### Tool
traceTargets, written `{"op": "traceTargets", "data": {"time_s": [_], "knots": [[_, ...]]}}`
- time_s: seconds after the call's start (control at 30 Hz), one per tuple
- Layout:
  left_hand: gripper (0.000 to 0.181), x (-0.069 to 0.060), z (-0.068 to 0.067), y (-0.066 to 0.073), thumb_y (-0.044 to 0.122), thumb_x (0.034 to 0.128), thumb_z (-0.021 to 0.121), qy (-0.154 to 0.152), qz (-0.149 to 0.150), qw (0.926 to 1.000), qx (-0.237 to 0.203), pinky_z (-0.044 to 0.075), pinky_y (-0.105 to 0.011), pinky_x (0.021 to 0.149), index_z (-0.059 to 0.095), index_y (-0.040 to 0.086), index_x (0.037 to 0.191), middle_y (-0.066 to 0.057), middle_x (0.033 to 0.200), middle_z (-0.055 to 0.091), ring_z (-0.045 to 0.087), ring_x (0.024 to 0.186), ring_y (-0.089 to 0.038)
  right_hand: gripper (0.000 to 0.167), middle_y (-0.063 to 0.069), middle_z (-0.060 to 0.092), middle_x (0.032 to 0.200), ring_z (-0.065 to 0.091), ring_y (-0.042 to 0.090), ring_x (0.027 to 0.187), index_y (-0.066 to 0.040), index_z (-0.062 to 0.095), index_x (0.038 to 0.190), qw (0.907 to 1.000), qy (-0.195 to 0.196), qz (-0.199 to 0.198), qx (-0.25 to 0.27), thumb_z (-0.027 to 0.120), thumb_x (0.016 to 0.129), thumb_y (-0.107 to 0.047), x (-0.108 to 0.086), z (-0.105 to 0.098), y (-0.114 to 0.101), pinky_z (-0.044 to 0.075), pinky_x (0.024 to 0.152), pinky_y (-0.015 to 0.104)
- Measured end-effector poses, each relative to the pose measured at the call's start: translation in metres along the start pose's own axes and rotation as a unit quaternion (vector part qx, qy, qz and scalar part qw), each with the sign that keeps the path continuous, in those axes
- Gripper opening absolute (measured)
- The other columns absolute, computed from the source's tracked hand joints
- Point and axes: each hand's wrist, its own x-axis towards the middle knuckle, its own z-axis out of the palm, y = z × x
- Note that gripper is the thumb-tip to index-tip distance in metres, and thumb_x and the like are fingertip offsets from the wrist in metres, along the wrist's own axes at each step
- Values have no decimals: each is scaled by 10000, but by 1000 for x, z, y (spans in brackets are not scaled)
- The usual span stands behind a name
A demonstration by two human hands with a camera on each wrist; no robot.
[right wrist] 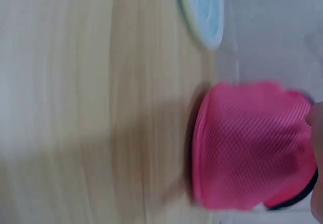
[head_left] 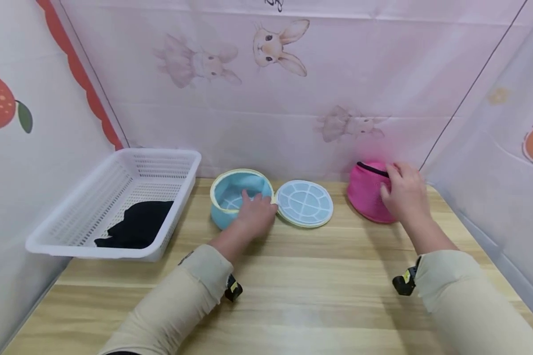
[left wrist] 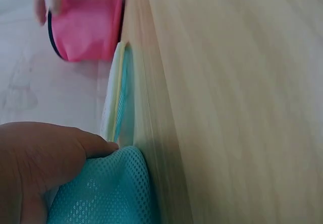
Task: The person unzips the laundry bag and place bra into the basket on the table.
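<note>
A round blue mesh bag (head_left: 222, 217) with a yellow rim stands on the table. My left hand (head_left: 254, 217) reaches over its near right rim, fingers spread over the opening. In the left wrist view, the thumb lies along the top of the mesh wall (left wrist: 108, 188); the other fingertips are hidden there. Beside the bag lies its round lid (head_left: 304, 203), blue with white ribs. At the right stands a pink mesh bag (head_left: 368, 195) with black trim. My right hand (head_left: 407, 192) holds its upper rim, thumb outside; some fingers are hidden.
On the left, a white plastic basket (head_left: 184, 197) holds a black cloth (head_left: 144, 224). A wall sheet printed with rabbits (head_left: 271, 123) rises behind the bags. The wooden table (head_left: 311, 286) extends in front of them.
</note>
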Motion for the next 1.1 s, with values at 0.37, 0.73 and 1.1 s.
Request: {"op": "traceTargets", "data": {"time_s": [0.37, 0.73, 1.1], "knots": [[345, 7, 18, -34, 128, 971, 517, 136, -347, 9992, -146, 205, -732, 1074, 636, 211, 1284, -82, 1314, 576, 452, 1311, -333, 270, 232, 651, 1125, 592, 452, 1051, -19, 695, 1148, 9995, -42, -319, 69, 649, 889, -79, -14, 13, 12, 460, 899, 587], [301, 0, 16, -55, 170, 929, 597, 632, -197, 9955, -675, 164, -716, 1108, 649, 187, 1225, -77, 1313, 577, 443, 1324, -302, 229, 156, 632, 1305, 490, 375, 1321, 18, 748, 1054, 9624, -287, 1454, 2277, 691, 846, -60, -35, 13, -22, 367, 1099, 481], [288, -23, -19, -8, 224, 948, 632, 1637, 353, 9535, -2508, 226, -641, 1139, 662, 183, 1231, -12, 1312, 628, 523, 1304, -198, 144, 12, 704, 1194, 521, 152, 1310, 120, 679, 849, 8311, 1007, 3131, 4484, 591, 748, 171, -67, 21, -49, 441, 910, 85]]}}
